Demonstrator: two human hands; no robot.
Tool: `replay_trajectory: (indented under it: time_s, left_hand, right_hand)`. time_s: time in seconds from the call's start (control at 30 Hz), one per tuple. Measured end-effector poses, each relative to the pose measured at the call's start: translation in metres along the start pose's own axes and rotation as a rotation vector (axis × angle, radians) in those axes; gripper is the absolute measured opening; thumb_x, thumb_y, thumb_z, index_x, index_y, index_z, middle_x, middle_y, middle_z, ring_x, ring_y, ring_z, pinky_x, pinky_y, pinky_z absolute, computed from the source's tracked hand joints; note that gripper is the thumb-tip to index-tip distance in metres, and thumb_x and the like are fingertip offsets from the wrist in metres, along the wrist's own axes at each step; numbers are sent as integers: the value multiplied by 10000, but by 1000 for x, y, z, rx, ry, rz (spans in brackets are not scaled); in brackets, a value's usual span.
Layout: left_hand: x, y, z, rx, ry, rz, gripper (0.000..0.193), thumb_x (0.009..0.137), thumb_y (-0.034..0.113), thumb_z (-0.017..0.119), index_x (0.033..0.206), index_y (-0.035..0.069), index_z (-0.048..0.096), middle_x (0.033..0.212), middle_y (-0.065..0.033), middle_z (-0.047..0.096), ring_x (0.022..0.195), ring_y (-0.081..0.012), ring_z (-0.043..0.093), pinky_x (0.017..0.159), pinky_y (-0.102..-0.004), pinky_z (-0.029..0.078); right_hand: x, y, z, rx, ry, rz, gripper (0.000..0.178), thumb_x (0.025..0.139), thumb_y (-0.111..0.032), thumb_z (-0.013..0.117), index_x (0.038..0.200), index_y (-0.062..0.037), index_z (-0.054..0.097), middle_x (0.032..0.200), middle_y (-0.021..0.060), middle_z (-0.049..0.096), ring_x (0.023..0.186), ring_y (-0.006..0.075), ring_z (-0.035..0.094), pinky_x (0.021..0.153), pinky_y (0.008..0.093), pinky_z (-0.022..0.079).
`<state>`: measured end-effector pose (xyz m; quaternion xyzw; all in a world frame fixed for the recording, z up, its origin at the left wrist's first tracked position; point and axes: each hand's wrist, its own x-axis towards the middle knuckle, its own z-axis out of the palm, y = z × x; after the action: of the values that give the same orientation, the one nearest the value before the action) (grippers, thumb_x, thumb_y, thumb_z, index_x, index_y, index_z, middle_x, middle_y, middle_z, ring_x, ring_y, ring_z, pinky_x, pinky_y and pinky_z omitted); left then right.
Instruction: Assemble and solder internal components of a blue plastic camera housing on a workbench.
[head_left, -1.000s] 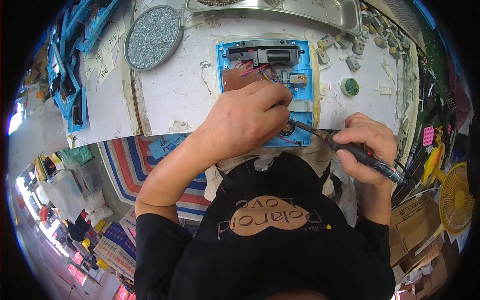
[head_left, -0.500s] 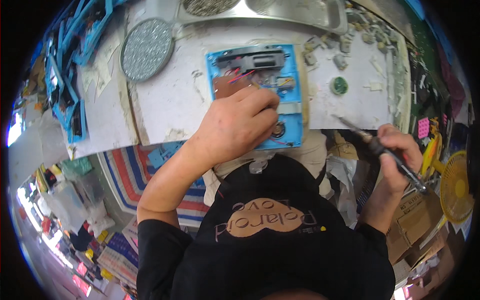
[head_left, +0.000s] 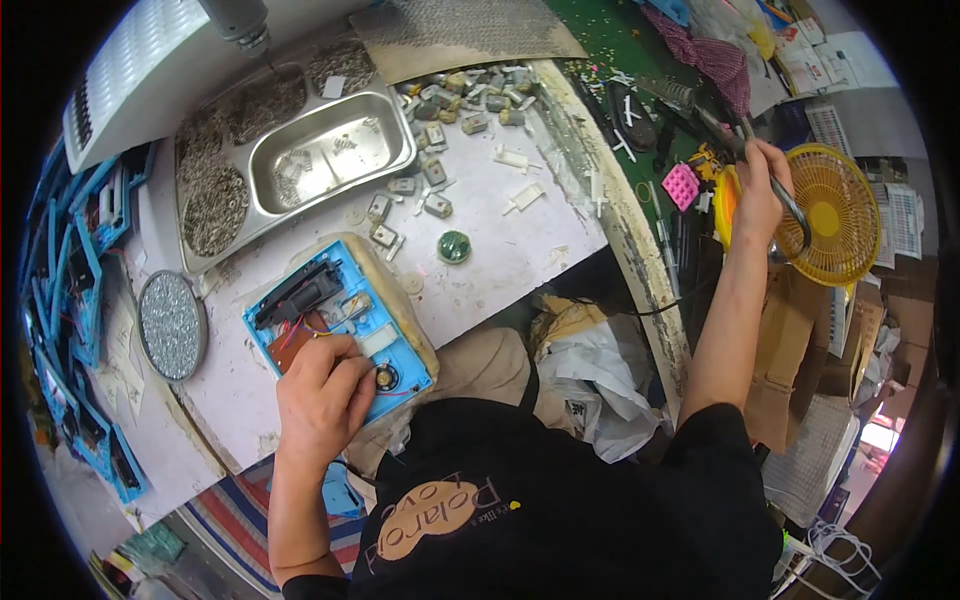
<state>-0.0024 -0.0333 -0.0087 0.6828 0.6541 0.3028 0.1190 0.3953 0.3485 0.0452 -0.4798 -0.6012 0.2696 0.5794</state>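
Observation:
A blue plastic housing (head_left: 412, 362) lies open before me. Inside it are a black module (head_left: 300, 293), a brown circuit board (head_left: 290, 347), thin coloured wires and a round speaker (head_left: 387, 377). My left hand (head_left: 325, 385) rests over its near left part with the fingers pinched together beside the board and speaker; what sits between the fingertips is hidden. Far to the right, off the table, my right hand (head_left: 762, 195) is closed on the soldering iron (head_left: 727, 133), whose front is by a spring-coil holder (head_left: 672, 92).
A steel tray (head_left: 405, 150) of small metal parts stands at the back, near a powered tool's tip (head_left: 245, 30). Small motors (head_left: 437, 205) and a green-filled round container (head_left: 453, 247) lie on the table. Blue housings (head_left: 90, 290) pile up at left; a yellow fan (head_left: 830, 215) stands right.
My view has turned to the right. The right hand has carried the soldering iron from near the table edge out to the spring holder. My left hand stays at the blue housing.

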Motion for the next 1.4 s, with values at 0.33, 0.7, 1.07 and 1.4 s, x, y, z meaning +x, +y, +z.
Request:
replay_trajectory:
  time_s: [0.33, 0.7, 1.07, 1.4]
  left_hand:
    - [-15, -10, -9, -78, 51, 3, 231, 763, 54, 778, 980, 69, 700, 1048, -99, 655, 919, -295, 683, 744, -388, 571]
    - [-18, -11, -15, -29, 70, 5, 322, 728, 57, 775, 1046, 85, 734, 1128, -109, 643, 901, -263, 691, 734, -366, 582]
    - [-4, -7, -7, 122, 231, -109, 343, 756, 209, 791, 1087, 130, 748, 1056, -56, 568, 938, -242, 544, 844, -402, 402]
    - [-1, -12, -7, 148, 310, -82, 323, 740, 193, 785, 1054, 123, 757, 1039, -58, 580, 920, -244, 554, 824, -401, 405]
  right_hand:
    - [30, 69, -18, 702, -366, 625, 375, 1004, -203, 665, 1200, 106, 585, 1324, 247, 593, 988, 256, 582, 959, 403, 515]
    - [-202, -79, 148, 110, -809, 101, 176, 880, -41, 716, 1053, -14, 733, 860, 30, 674, 777, 132, 619, 708, 249, 495]
    - [-234, -122, 219, -252, -1219, -378, 156, 790, -152, 765, 817, -29, 672, 747, 79, 638, 686, 210, 603, 617, 339, 457]
    - [-226, -132, 235, -388, -1370, -205, 260, 798, -294, 759, 765, -47, 685, 656, 107, 665, 639, 310, 675, 607, 404, 514]
